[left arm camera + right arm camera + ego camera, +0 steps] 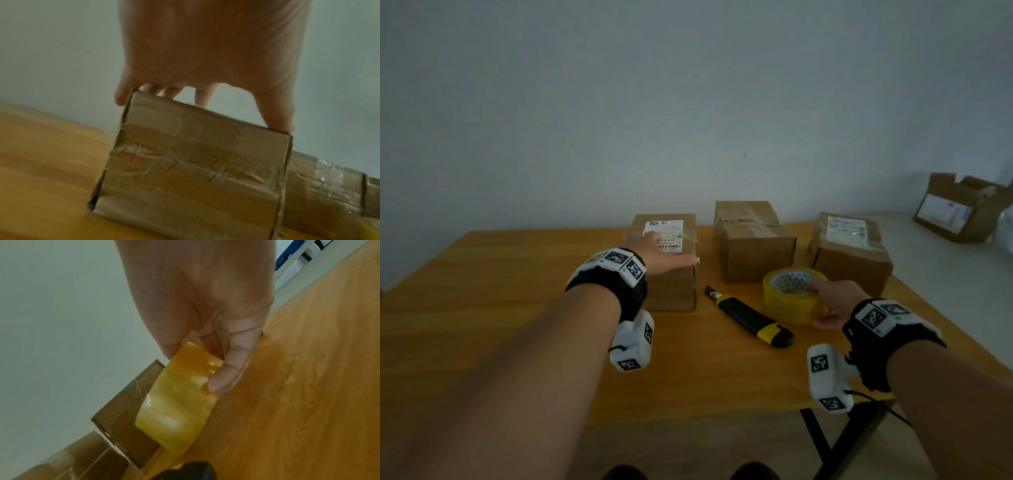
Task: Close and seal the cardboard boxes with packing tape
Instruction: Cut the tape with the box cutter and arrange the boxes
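Observation:
Three brown cardboard boxes stand along the far side of the wooden table. My left hand lies flat on top of the left box, fingers over its white label and thumb along the near top edge. In the left wrist view the left hand spans the top of the left box, whose front is taped. The middle box and the right box are closed. My right hand grips the yellow tape roll. The right hand has its thumb on the outside of the tape roll and its fingers inside the core.
A black and yellow utility knife lies on the table between the left box and the tape. An open cardboard box sits on a white surface at the far right. The table's near right corner is beside my right wrist.

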### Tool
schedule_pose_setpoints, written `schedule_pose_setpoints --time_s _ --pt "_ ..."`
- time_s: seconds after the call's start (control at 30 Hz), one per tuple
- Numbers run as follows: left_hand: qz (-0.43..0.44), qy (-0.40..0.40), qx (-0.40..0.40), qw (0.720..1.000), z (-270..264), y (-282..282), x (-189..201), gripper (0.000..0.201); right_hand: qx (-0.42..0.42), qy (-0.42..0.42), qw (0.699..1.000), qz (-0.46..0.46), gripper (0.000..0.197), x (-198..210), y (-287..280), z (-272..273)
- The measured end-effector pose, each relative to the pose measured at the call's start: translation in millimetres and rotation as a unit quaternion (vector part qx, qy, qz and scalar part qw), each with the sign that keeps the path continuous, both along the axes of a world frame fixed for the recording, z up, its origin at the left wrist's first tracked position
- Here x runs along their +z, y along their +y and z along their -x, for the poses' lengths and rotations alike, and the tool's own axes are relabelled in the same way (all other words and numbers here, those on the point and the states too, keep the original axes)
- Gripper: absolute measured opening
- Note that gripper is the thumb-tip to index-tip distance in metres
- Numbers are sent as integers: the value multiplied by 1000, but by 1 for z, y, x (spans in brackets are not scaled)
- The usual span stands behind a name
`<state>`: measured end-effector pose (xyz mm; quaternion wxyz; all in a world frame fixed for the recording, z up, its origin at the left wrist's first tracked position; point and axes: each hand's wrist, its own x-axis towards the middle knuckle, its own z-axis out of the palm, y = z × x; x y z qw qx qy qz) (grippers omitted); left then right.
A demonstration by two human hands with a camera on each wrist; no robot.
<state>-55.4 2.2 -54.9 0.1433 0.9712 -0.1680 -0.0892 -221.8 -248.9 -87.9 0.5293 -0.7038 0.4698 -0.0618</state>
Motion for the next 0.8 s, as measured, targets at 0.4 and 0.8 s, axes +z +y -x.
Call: schedule_pose_setpoints --time_s 0.4,0.8 --pt "-72 -24 2 997 -8 -10 -10 124 92 110 956 257 52 7 0 -16" --pt "-17 -14 -43 999 -41 -12 -4 100 44 68 895 439 37 39 -35 -74"
